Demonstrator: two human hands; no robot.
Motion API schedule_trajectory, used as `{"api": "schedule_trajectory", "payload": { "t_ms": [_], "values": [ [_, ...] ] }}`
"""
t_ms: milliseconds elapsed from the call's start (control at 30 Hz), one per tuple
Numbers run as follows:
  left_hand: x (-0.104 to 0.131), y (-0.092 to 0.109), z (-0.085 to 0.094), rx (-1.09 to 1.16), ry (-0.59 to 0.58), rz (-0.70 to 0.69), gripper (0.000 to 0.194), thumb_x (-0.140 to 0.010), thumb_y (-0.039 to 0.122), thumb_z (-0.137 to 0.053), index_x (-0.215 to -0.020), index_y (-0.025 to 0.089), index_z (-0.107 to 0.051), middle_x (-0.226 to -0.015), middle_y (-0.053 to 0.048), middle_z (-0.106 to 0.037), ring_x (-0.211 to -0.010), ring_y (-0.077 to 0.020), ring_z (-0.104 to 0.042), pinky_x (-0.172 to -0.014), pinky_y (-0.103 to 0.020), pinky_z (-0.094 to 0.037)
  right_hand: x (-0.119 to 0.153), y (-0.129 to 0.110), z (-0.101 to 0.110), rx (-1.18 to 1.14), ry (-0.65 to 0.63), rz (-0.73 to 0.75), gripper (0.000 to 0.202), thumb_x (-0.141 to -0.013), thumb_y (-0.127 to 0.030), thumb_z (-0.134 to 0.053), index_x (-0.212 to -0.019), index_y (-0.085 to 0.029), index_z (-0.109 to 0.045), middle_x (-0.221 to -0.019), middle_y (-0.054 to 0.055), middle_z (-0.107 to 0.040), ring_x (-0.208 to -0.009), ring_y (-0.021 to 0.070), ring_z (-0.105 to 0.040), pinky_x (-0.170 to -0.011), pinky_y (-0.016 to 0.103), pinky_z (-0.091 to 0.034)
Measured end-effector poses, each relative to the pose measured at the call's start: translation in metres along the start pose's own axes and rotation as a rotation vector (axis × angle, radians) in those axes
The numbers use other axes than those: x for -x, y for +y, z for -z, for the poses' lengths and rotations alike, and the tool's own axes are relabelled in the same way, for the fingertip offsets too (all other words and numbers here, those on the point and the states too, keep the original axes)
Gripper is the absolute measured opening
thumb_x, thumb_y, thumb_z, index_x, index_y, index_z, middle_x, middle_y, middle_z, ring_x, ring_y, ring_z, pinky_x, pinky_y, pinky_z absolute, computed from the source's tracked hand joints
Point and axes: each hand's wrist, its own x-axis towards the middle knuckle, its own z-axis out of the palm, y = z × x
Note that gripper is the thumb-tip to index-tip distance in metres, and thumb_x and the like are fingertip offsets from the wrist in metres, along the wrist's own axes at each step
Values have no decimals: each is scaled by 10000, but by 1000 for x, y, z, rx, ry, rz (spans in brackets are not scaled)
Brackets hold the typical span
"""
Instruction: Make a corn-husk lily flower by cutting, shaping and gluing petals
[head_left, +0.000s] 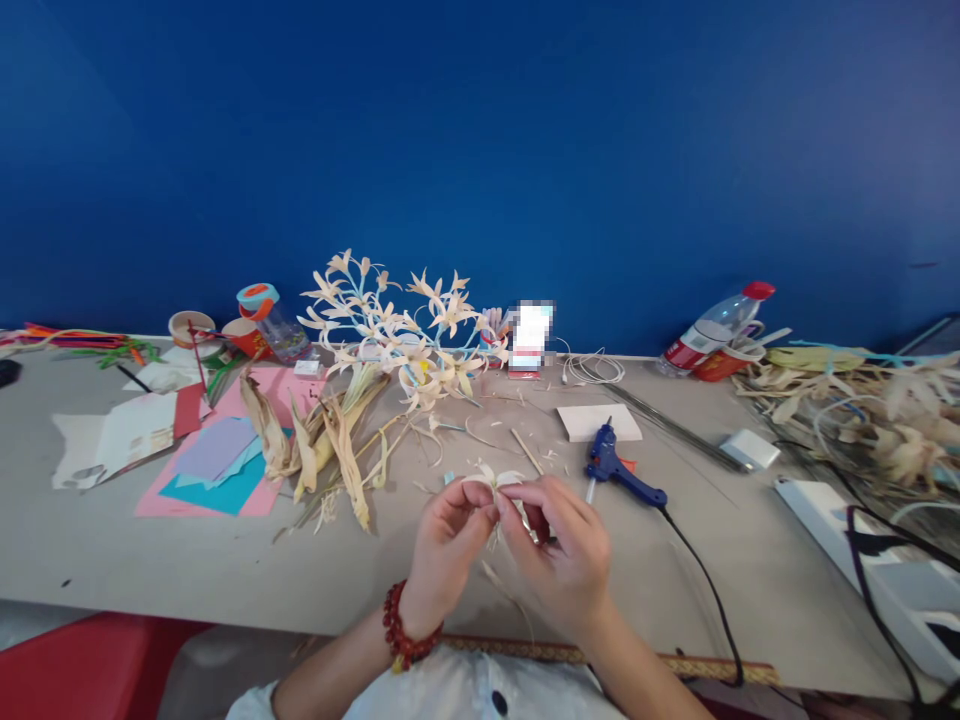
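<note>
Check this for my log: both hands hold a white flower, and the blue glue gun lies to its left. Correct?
The side is wrong: in the head view, the blue glue gun lies right of the white flower. The rest stands.

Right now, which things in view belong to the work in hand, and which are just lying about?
Likely belonging:
held cream petalled flower
cream flower bunch
dry tan husks
blue plastic glue gun

Seemingly lying about:
clear red-capped plastic bottle
flat lilac paper
</note>
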Motion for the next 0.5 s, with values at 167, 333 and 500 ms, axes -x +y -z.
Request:
{"api": "schedule_trajectory", "payload": {
  "t_ms": [167,333,500],
  "values": [
    [-1,-2,2,-3,-6,3,129,-795,254,-720,-749,177,-627,-729,11,-587,-694,-118,-524,-680,-223,-426,0,1,1,-16,-4,12,142,-833,-105,-623,-905,-226,-636,-602,-28,-528,-506,124,-466,-488,256,-390],
    [-1,-1,2,-3,-13,-13,144,-788,267,-729,-755,169,-628,-736,8,-596,-707,-115,-529,-692,-216,-434,-1,0,-1,-7,12,18,148,-834,-98,-623,-909,-225,-630,-606,-30,-536,-508,123,-481,-489,249,-391],
    [0,-2,1,-19,-3,-35,165,-780,286,-732,-754,161,-627,-736,4,-601,-705,-115,-535,-684,-215,-442,-1,0,-2,-9,17,30,153,-820,-75,-640,-894,-209,-627,-633,-25,-556,-549,122,-507,-516,240,-389]
  ]
}}
